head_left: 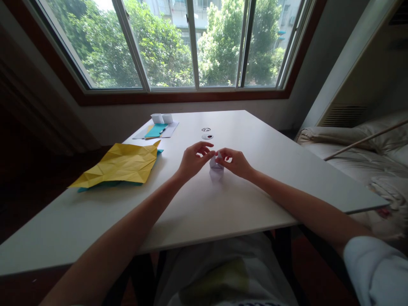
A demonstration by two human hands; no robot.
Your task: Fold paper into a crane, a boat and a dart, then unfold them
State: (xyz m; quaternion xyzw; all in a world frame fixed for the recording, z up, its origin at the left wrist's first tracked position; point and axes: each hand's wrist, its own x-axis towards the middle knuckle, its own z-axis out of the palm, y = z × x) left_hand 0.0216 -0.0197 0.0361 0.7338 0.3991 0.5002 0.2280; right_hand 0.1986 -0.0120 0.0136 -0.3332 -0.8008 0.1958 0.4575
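Note:
A small folded piece of white paper (216,165) stands on the white table (255,204), close in front of me. My right hand (235,162) pinches its upper right side between thumb and fingers. At its top left is my left hand (196,159), thumb tip at the paper's upper edge and the other fingers stretched out above, apart from the thumb. I cannot tell whether the left thumb presses on the paper. Just beyond the hands lie two small round flat pieces, a nearer disc (207,137) and a farther one (206,129).
Creased yellow paper (124,163) lies over a teal sheet (110,184) on the left. Two small white paper boxes (161,118) stand at the back left, behind teal paper (156,130) and a dark pen (163,130). A cushioned seat (369,146) is at the right.

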